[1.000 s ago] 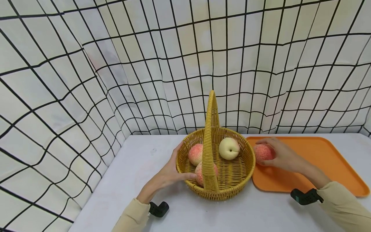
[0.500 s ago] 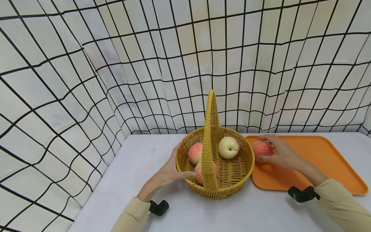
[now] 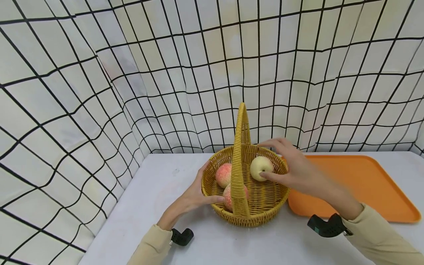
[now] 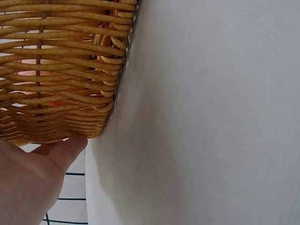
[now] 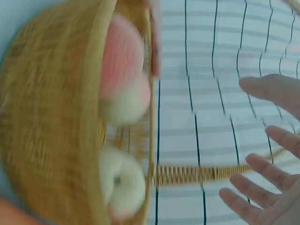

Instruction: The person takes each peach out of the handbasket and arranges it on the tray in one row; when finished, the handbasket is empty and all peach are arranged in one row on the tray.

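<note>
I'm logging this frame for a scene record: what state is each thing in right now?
Wicker basket: upright on the table, handle up, three peaches inside.
Pale peach: in the basket, right hand's thumb at it.
Two pink peaches: in the basket.
Orange tray: flat, nothing visible on it.
Left hand: open, against the basket's side.
Right hand: open, over the basket.

Right hand leaves the tray for the basket.
The right hand [image 3: 291, 167] now spreads open over the basket [image 3: 261, 206]; its pink peach is out of sight.
</note>
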Demonstrator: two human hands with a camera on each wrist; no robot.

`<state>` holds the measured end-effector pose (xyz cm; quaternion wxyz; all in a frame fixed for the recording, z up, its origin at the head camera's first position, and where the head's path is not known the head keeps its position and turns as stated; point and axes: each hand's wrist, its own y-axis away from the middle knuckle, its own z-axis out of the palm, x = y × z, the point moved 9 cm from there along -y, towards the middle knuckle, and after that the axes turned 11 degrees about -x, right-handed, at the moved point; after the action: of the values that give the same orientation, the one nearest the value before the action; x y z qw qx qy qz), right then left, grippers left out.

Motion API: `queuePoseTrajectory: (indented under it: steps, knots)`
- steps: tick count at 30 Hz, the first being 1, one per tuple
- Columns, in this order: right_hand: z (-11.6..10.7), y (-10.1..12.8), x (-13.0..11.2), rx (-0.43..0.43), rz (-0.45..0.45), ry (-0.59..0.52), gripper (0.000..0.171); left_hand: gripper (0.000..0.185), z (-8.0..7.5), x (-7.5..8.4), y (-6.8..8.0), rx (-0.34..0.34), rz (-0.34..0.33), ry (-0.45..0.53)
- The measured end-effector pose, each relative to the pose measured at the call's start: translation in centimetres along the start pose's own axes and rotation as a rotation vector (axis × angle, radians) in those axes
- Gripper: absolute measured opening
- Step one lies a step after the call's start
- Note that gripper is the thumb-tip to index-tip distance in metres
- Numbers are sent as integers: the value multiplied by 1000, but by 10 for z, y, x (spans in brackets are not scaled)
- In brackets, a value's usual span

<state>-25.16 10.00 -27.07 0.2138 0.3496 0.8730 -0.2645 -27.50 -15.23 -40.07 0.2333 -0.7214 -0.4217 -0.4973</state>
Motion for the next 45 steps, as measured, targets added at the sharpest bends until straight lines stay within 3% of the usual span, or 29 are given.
queuePoseTrajectory:
  steps: [4, 9, 13, 16, 20, 25, 28, 32, 36, 40, 44, 45]
  knots:
    - [30, -12, -19, -47, -96, -29, 64, 136, 0, -1, 0, 1, -4, 13]
    - [75, -20, -24, -170, -140, -48, 58, 133, 1, -1, 0, 3, -14, 13]
    - [98, -25, -21, -239, -180, -87, 40, 133, 1, 0, 1, 8, -23, -2]
    - [110, -30, -24, -278, -274, -120, 19, 133, 0, -1, 2, 15, -35, -6]
    - [124, -35, -26, -338, -330, -139, 17, 132, -1, -1, 4, 20, -42, -13]
    - [129, -34, -15, -354, -234, -104, 35, 130, 0, 2, 2, 9, -11, -4]
    - [127, -33, -19, -309, -284, -52, 34, 129, 0, 3, 1, -1, 14, 7]
    - [120, -34, -27, -205, -377, 19, 10, 128, 1, 3, 0, -1, 31, 14]
    - [115, -35, -30, -141, -387, 23, 25, 127, 1, 2, 0, 4, 33, 12]
    - [115, -34, -31, -135, -401, 21, 27, 127, 1, -1, 0, 5, 15, 21]
    - [108, -28, -21, -135, -253, 53, 14, 127, 1, -3, -1, 1, 12, 20]
    - [104, -26, -18, -134, -195, 57, 19, 127, 1, -2, -1, 1, 13, 19]
